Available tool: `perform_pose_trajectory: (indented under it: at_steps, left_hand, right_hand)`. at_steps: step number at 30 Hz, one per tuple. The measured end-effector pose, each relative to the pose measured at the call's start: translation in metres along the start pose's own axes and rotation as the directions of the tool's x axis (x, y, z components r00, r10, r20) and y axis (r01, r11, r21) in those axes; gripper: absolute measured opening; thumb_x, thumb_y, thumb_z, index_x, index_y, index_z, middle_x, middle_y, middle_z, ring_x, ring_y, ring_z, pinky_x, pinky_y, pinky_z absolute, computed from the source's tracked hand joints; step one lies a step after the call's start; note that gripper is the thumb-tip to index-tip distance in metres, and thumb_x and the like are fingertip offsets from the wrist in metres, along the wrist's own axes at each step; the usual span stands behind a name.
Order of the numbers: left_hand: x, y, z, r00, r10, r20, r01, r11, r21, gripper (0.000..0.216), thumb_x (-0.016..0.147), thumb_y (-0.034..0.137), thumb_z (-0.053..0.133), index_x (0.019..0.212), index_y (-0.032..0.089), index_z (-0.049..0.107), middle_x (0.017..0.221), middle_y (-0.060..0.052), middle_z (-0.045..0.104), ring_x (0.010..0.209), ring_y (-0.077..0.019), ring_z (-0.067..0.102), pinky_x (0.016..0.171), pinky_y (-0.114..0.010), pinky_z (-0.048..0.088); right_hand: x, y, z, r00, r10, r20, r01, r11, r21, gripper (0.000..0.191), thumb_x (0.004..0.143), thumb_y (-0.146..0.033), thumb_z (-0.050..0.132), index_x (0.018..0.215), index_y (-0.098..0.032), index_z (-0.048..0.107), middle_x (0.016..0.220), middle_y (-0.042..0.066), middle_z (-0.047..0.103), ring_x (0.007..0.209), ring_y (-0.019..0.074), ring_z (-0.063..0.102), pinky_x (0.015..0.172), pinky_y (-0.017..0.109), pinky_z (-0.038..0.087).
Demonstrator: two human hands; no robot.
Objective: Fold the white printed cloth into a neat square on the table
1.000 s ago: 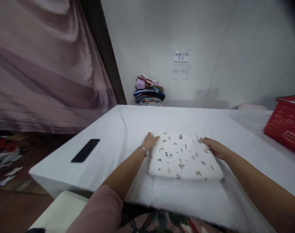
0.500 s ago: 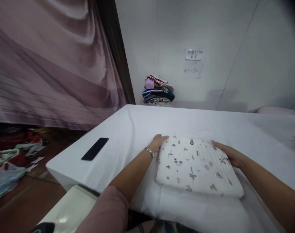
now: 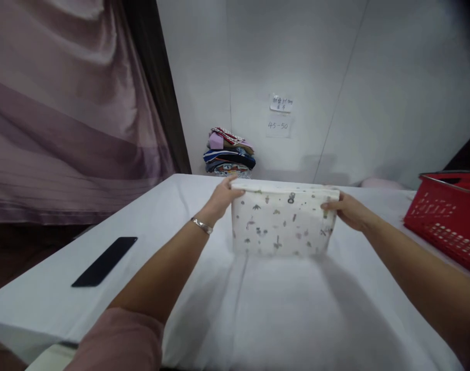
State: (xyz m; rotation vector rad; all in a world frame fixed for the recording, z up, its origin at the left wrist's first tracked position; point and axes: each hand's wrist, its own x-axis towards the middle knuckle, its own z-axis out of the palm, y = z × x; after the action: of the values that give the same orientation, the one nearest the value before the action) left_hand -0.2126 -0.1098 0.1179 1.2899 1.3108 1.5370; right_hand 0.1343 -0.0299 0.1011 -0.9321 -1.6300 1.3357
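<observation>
A folded white cloth (image 3: 283, 221) printed with small grey and green motifs hangs upright above the white-covered table (image 3: 281, 309). My left hand (image 3: 224, 196) grips its upper left corner and my right hand (image 3: 345, 208) grips its upper right corner. The cloth's lower edge is just off the table surface. A metal bracelet sits on my left wrist.
A black phone (image 3: 105, 260) lies flat near the table's left edge. A red plastic basket (image 3: 447, 219) stands at the right. A stack of folded colourful clothes (image 3: 229, 153) sits beyond the table's far edge by the wall. A purple curtain (image 3: 65, 113) hangs at left.
The folded cloth lay flat on the table with my hands at its far corners. Now both hands have lifted it by those corners, and it hangs upright farther from me.
</observation>
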Motion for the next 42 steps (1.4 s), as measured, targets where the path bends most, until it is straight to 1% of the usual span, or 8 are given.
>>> perform_pose_trajectory:
  at_steps: [3, 6, 12, 16, 22, 27, 30, 42]
  left_hand:
    - [0.002, 0.043, -0.009, 0.927, 0.366, 0.086, -0.375, 0.917, 0.137, 0.077, 0.064, 0.01, 0.062, 0.133, 0.02, 0.032, 0.115, -0.009, 0.055, 0.092, -0.0154, 0.057, 0.08, -0.031, 0.047]
    - [-0.023, 0.043, -0.018, 0.828, 0.518, 0.214, -0.559, 0.74, 0.373, 0.079, 0.067, 0.007, 0.057, 0.138, 0.023, 0.024, 0.123, -0.009, 0.05, 0.101, -0.016, 0.054, 0.087, -0.033, 0.044]
    - [-0.107, -0.076, -0.022, 0.824, 0.274, 0.496, -0.565, 0.449, 0.692, 0.069, 0.067, 0.001, 0.046, 0.133, 0.018, 0.034, 0.11, -0.007, 0.06, 0.103, -0.0214, 0.052, 0.093, -0.039, 0.04]
    - [-0.141, -0.122, -0.02, 0.846, 0.161, 0.509, -0.524, 0.434, 0.733, 0.063, 0.068, 0.001, 0.042, 0.129, 0.018, 0.04, 0.118, -0.008, 0.056, 0.111, -0.0218, 0.048, 0.098, -0.041, 0.036]
    - [-0.141, -0.104, -0.018, 0.84, 0.122, 0.529, -0.522, 0.45, 0.724, 0.045, 0.076, 0.021, 0.052, 0.121, 0.02, 0.048, 0.117, -0.007, 0.056, 0.111, -0.0222, 0.048, 0.099, -0.04, 0.033]
    - [-0.133, -0.095, -0.007, 0.875, 0.121, 0.469, -0.461, 0.505, 0.73, 0.025, 0.085, 0.035, 0.046, 0.101, 0.021, 0.06, 0.1, -0.005, 0.062, 0.095, -0.0192, 0.054, 0.088, -0.036, 0.039]
    - [-0.128, -0.093, 0.004, 0.873, 0.131, 0.471, -0.469, 0.497, 0.731, 0.024, 0.085, 0.034, 0.047, 0.1, 0.021, 0.061, 0.098, -0.005, 0.061, 0.093, -0.0196, 0.054, 0.086, -0.037, 0.039]
    - [-0.119, -0.096, 0.035, 0.829, 0.112, 0.548, -0.522, 0.505, 0.687, 0.022, 0.087, 0.027, 0.044, 0.093, 0.021, 0.064, 0.09, -0.005, 0.061, 0.087, -0.0186, 0.052, 0.079, -0.034, 0.04]
  right_hand:
    - [0.005, -0.033, -0.005, 0.942, -0.309, -0.134, 0.274, 0.935, -0.227, 0.077, 0.059, -0.02, 0.074, 0.129, -0.024, 0.043, 0.118, 0.005, 0.059, 0.103, 0.0239, 0.058, 0.085, 0.035, 0.048]
    - [-0.009, -0.025, -0.002, 0.865, -0.488, -0.117, 0.393, 0.804, -0.447, 0.074, 0.063, -0.026, 0.073, 0.131, -0.023, 0.043, 0.118, 0.007, 0.059, 0.102, 0.024, 0.058, 0.086, 0.037, 0.047]
    - [-0.072, 0.093, 0.021, 0.859, -0.485, 0.166, 0.463, 0.596, -0.656, 0.029, 0.07, -0.031, 0.064, 0.098, -0.022, 0.065, 0.105, 0.009, 0.066, 0.102, 0.0268, 0.058, 0.091, 0.042, 0.044]
    - [-0.103, 0.133, 0.03, 0.905, -0.365, 0.219, 0.412, 0.62, -0.668, 0.034, 0.075, -0.022, 0.056, 0.108, -0.024, 0.061, 0.11, 0.006, 0.064, 0.116, 0.0253, 0.05, 0.097, 0.043, 0.04]
    - [-0.117, 0.119, 0.025, 0.964, -0.178, 0.197, 0.258, 0.799, -0.543, 0.046, 0.071, -0.015, 0.052, 0.115, -0.026, 0.06, 0.127, 0.001, 0.055, 0.128, 0.0199, 0.036, 0.105, 0.039, 0.032]
    - [-0.125, 0.103, 0.024, 0.999, -0.019, -0.042, 0.001, 0.922, -0.387, 0.029, 0.072, -0.023, 0.054, 0.097, -0.024, 0.068, 0.115, 0.002, 0.063, 0.114, 0.0208, 0.052, 0.102, 0.039, 0.036]
    - [-0.126, 0.096, 0.026, 0.989, -0.023, -0.149, -0.043, 0.904, -0.425, 0.029, 0.073, -0.029, 0.056, 0.099, -0.023, 0.067, 0.109, 0.003, 0.065, 0.104, 0.0212, 0.057, 0.096, 0.04, 0.04]
    - [-0.119, 0.097, 0.035, 0.982, -0.185, 0.033, 0.155, 0.7, -0.697, 0.023, 0.073, -0.027, 0.058, 0.094, -0.025, 0.068, 0.101, 0.006, 0.063, 0.092, 0.0226, 0.055, 0.077, 0.035, 0.046]
